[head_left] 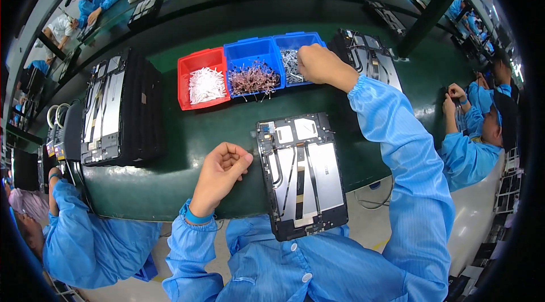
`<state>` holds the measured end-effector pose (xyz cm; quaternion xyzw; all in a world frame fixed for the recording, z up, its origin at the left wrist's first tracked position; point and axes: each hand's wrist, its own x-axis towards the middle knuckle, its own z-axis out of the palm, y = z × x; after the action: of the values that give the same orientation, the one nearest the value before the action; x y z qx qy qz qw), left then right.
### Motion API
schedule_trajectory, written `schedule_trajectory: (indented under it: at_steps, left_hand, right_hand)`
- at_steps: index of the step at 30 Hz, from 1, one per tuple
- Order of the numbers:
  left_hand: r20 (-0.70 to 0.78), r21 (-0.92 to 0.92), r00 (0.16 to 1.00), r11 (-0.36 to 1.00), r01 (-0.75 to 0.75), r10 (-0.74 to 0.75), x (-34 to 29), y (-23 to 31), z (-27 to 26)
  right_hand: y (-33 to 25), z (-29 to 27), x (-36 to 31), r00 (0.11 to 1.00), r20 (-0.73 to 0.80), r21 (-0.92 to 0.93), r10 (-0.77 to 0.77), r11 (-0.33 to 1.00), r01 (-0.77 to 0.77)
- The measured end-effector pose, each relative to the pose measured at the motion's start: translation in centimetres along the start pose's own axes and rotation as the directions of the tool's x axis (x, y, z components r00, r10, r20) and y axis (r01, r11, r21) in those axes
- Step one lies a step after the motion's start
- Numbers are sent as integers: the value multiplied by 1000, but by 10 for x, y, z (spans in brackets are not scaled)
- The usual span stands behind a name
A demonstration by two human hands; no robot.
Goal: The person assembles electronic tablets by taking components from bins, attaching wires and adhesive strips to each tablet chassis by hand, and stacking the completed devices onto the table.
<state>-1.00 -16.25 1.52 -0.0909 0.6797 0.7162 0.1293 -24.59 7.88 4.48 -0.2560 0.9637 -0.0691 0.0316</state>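
In front of me an opened tablet (306, 183) with a black frame and silver inner plates juts over the table's near edge. To its left hovers my left hand (220, 172), its fingers loosely curled and the thumb against them, with nothing visible in it. My right hand (323, 64) reaches over the right blue bin (300, 40), which holds small grey parts (290, 64). Its fingers are closed and point down into the bin; the fingertips and anything between them are hidden. Beside it, another blue bin (250, 46) holds thin brownish-pink parts (252, 78).
A red bin (187, 63) of white parts adjoins the blue ones. A tall stack of tablets (108, 109) stands left on the green table (181, 174). Another open tablet (377, 63) lies beyond my right forearm. Co-workers in blue sit at left (85, 239) and right (471, 149).
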Motion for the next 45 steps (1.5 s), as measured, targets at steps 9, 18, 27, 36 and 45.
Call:
schedule_trajectory:
  at_steps: [9,18,27,36,45]
  left_hand:
    - [5,-1,998,998,-56,56,2,6,5]
    - [-115,-63,978,981,-183,175,0,9,16]
    - [-74,-245,961,929,-276,265,4,19,37]
    - [225,-557,969,803,212,-100,7,37,42]
    - [-291,863,305,386,-325,907,92,38,-30]
  right_hand:
    - [5,9,-5,996,-91,-14,-4,1000,3]
    - [-42,-31,-47,972,-218,505,-88,842,190]
    - [-91,-11,-138,989,74,939,-131,344,-24]
    - [-89,4,-142,842,-514,745,-167,401,534]
    - [-74,14,-144,960,-225,964,166,-106,244]
